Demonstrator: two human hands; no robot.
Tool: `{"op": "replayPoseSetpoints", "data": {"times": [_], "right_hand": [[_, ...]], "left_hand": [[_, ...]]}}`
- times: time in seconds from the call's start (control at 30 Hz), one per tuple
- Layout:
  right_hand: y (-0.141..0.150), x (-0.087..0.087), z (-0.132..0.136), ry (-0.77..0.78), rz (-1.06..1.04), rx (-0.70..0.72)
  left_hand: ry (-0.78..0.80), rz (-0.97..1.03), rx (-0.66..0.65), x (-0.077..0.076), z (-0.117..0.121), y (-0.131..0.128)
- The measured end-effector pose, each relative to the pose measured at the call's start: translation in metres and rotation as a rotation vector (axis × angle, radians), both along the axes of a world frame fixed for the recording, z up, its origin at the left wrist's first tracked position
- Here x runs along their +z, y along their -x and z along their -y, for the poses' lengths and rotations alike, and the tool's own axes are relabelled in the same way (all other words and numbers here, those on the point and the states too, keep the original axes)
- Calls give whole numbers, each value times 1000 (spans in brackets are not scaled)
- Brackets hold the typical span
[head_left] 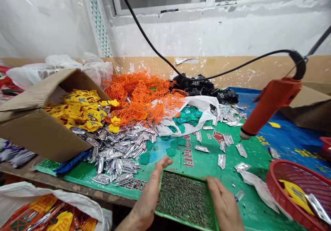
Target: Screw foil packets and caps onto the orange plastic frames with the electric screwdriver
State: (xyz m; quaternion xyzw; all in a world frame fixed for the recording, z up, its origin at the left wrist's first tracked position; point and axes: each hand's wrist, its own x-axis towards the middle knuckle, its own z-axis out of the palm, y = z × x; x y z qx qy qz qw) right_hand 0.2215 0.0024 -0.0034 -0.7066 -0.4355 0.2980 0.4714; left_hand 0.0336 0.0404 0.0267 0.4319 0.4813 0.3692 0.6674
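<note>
A shallow green tray (pixel 178 174) sits between my hands at the near edge of the table, filled with small grey metal pieces (pixel 185 200). My left hand (pixel 150 191) stands with its fingers extended, its palm beside the tray's left rim. My right hand (pixel 224 203) lies against the tray's right rim, with the fingers over the edge. Beyond the tray, loose silver foil packets (pixel 116 155) are heaped on a green printed mat (pixel 188 148). Teal plastic pieces (pixel 170 151) lie scattered just past my left fingertips.
A cardboard box (pixel 43 131) of yellow plastic pieces tips at left. Orange plastic frames (pixel 139 96), black parts (pixel 201 88) and a white bag (pixel 191 115) lie behind. An orange hot-glue gun (pixel 270 107) hangs at right, above a red basket (pixel 292 196).
</note>
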Motion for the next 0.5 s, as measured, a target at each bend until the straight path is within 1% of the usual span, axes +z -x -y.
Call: {"op": "replayPoseSetpoints", "data": {"times": [0.07, 0.1, 0.17, 0.27, 0.33, 0.4, 0.5], "right_hand": [[-3, 0, 0, -7, 18, -50], [-3, 0, -1, -16, 26, -65], [-1, -1, -1, -26, 26, -54], [1, -1, 1, 12, -8, 6], [0, 0, 0, 44, -15, -12], [-1, 2, -2, 28, -6, -52], [2, 2, 0, 25, -15, -51]], "left_hand": [[-40, -13, 0, 0, -3, -4], [-53, -29, 23, 1, -5, -5], [-39, -26, 39, 2, -7, -4], [6, 15, 0, 3, -6, -1], [-5, 7, -2, 3, -6, -2], [-18, -32, 18, 4, -8, -3], [0, 24, 21, 1, -8, -2]]}}
